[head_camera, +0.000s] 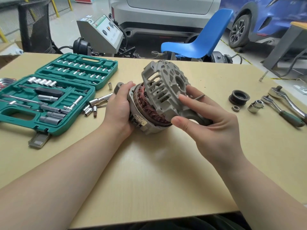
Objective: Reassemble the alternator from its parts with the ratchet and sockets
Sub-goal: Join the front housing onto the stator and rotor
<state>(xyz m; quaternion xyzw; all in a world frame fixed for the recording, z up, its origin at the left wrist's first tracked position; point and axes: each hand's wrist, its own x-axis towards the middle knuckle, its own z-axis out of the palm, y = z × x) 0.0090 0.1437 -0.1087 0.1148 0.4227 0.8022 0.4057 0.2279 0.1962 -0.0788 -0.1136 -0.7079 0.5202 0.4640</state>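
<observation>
The alternator body (141, 118) with its copper windings (152, 112) is held just above the table's middle, tilted. My left hand (118, 107) grips its left side. A grey slotted end housing (163, 87) sits askew over the windings, lifted at its upper left. My right hand (204, 117) holds that housing from the right, thumb on its lower rim and fingers along its face. To the right lie the black pulley (239, 97), a nut (235, 108), a chrome socket (255, 106) and two ratchets (282, 112), (285, 98).
An open green socket case (54, 90) fills the table's left side, with loose sockets and an extension (99, 101) beside it. A small bolt (263, 75) lies at the far right. Beyond the table stand a blue chair (199, 42), a grey machine and parked cars.
</observation>
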